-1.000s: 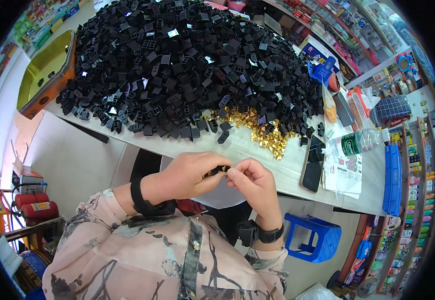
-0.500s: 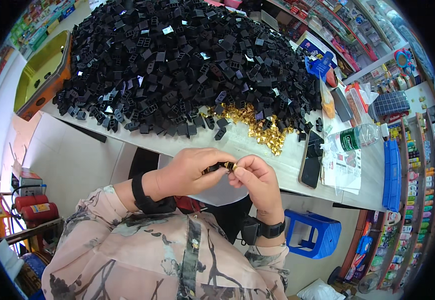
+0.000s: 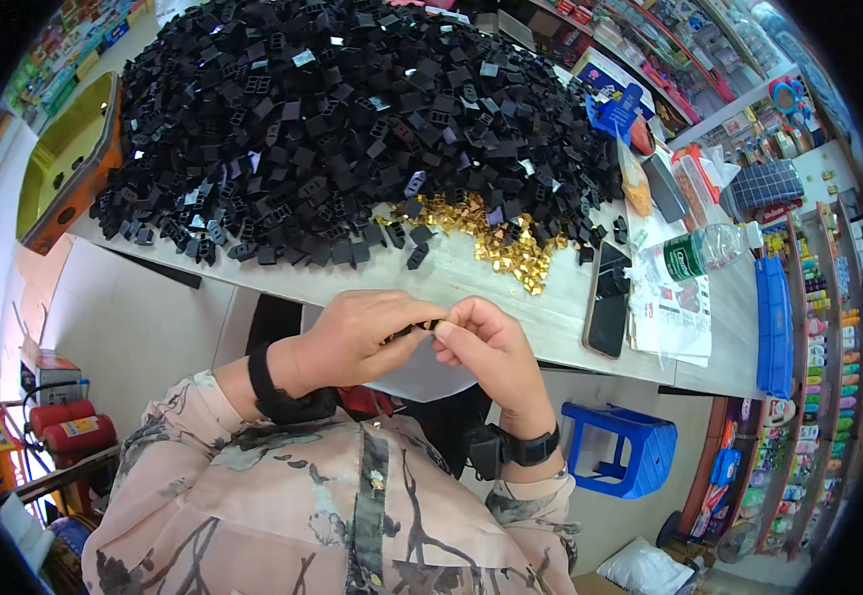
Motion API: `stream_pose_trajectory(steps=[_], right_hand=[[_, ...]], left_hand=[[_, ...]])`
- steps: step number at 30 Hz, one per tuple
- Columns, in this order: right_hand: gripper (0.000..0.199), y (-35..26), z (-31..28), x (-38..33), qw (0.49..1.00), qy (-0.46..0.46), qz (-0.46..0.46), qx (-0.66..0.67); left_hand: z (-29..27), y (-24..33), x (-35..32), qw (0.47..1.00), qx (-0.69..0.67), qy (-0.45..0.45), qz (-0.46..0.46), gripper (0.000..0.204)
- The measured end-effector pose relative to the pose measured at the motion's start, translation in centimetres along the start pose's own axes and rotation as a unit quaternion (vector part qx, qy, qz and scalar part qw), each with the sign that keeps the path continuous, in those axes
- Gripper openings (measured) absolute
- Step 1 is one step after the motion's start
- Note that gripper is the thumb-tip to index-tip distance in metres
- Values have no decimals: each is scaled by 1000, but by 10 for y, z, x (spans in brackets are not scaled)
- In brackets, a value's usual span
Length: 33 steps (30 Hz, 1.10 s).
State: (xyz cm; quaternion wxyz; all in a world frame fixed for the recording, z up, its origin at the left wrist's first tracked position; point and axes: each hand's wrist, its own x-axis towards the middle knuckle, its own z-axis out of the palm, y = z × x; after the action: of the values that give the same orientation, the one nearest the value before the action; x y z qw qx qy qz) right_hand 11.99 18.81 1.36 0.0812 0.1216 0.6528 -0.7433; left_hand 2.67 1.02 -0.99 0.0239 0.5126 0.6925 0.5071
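- The left hand (image 3: 357,337) and the right hand (image 3: 491,352) meet just below the near edge of the pale counter (image 3: 511,307), fingertips touching each other.
- Between them sits a small dark plastic piece with a glint of gold (image 3: 429,325); the fingers of both hands are pressed together around it, pinching it from either side. Most of it is hidden by the fingers.
- Each wrist wears a black band; the sleeves are pale pink with a dark branch pattern.
- On the counter above the hands lies a huge heap of small black plastic housings (image 3: 352,129), covering most of the surface.
- At the heap's near right edge is a smaller pile of shiny gold metal clips (image 3: 496,238), touching the black pieces.
- A black smartphone (image 3: 608,297) lies flat to the right of the gold pile, beside printed paper sheets (image 3: 671,317) and a clear plastic bottle with a green label (image 3: 704,248) lying on its side.
- A yellow tray with an orange rim (image 3: 59,169) sits at the counter's left end.
- A blue plastic stool (image 3: 620,451) stands on the floor under the counter's right part.
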Motion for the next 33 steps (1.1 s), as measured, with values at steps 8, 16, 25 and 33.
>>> stream_pose_trajectory(steps=[8, 16, 25, 33], right_hand=[[12, 7, -14, -14, 998, 29, -47, -35], [22, 10, -55, -16, 850, 365, -122, -360], [20, 15, -53, 6, 755, 404, -152, -494], [15, 12, -32, 16, 801, 348, -172, -456]], left_hand=[[1, 1, -6, 992, -97, -83, -16, 27], [36, -34, -35, 968, 52, -223, -102, 34], [-7, 15, 10, 983, 119, -143, 5, 41], [-11, -8, 28, 953, 303, 3, -27, 30]])
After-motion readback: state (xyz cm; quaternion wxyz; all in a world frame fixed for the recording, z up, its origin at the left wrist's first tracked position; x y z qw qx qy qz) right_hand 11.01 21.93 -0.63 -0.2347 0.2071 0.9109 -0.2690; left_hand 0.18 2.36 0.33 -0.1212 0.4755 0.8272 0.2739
